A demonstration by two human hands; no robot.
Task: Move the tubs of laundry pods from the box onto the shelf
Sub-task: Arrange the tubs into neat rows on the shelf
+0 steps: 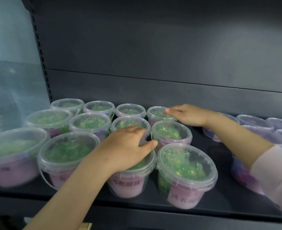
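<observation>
Both arms reach over the shelf [153,203], left hand [128,146] flat on a front tub [130,180], grip spread, right hand [186,116] fingers apart (palm down) touching a back-row tub [158,115].

Tubs [185,170] in rows on shelf [220,198], more tubs [253,121] to the right

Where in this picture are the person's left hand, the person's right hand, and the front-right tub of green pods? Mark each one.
left hand [128,146]: head view, on the back of the hand.
right hand [189,115]: head view, on the back of the hand.
front-right tub of green pods [183,165]: head view, on its clear lid.
</observation>
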